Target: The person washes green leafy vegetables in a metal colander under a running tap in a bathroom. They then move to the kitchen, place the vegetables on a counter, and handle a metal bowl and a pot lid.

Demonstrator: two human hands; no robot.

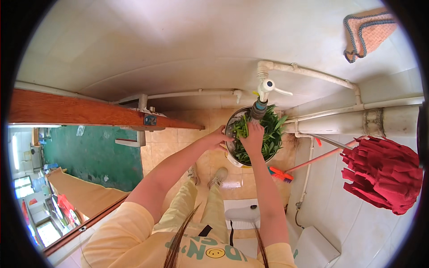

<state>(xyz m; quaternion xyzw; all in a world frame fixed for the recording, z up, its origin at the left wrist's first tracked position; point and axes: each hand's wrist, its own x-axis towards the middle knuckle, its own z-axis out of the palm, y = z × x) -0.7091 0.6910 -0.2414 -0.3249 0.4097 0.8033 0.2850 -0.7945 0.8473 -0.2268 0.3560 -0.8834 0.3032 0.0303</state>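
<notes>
A round metal basin point(229, 134) heaped with long green leafy vegetables point(270, 145) is in front of me, beneath a white tap point(263, 91) with a dark spout fitting point(258, 109). My left hand point(218, 138) is at the basin's left rim, thumb and fingers closed around the edge. My right hand point(253, 136) reaches into the greens just under the spout, its fingers curled down over leaves and stems. Some of its fingertips are hidden among the leaves.
White pipes point(313, 73) run along the wall. On the right hang a red mop point(382, 174) and an orange-handled broom point(281, 174). A squat toilet point(241, 210) lies below me. At left is a wooden door edge point(80, 109); an orange cloth point(368, 35) hangs at upper right.
</notes>
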